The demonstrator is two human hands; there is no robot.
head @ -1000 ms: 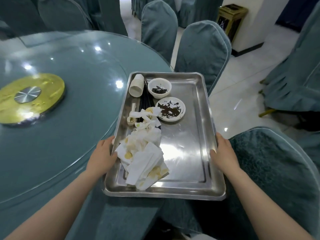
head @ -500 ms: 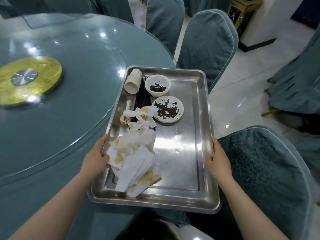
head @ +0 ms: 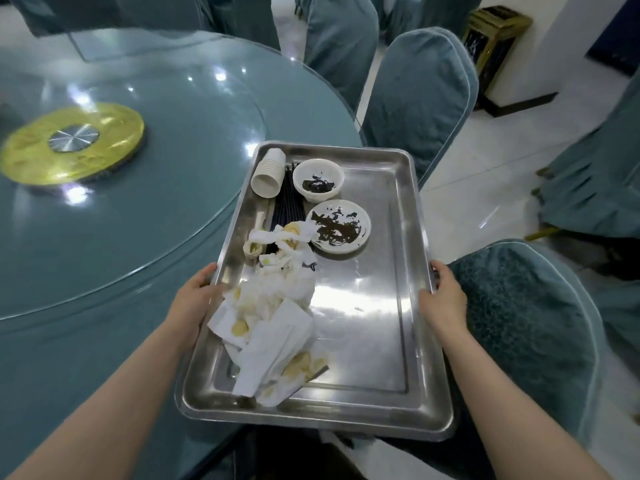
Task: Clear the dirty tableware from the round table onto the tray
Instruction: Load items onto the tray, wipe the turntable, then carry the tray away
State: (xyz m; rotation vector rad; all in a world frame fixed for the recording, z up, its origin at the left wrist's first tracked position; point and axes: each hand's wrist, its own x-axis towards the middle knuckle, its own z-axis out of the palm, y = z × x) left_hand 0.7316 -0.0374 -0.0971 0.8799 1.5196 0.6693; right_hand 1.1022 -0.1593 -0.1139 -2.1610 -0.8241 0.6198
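Stainless steel rectangular tray point(head: 374, 306), gripped at its long edges by the left hand point(head: 194, 299) and right hand point(head: 441, 297), has pulled back from the round glass-topped desk point(head: 138, 202); the loaded tableware looks cleared.

Tray point(head: 381, 341) rt of table point(head: 104, 237); napkins point(head: 270, 327) near-left, bowl point(head: 318, 181) far.

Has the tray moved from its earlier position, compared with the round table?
Yes. The tray has slid off the round table toward the person; only its far corner overlaps the rim.
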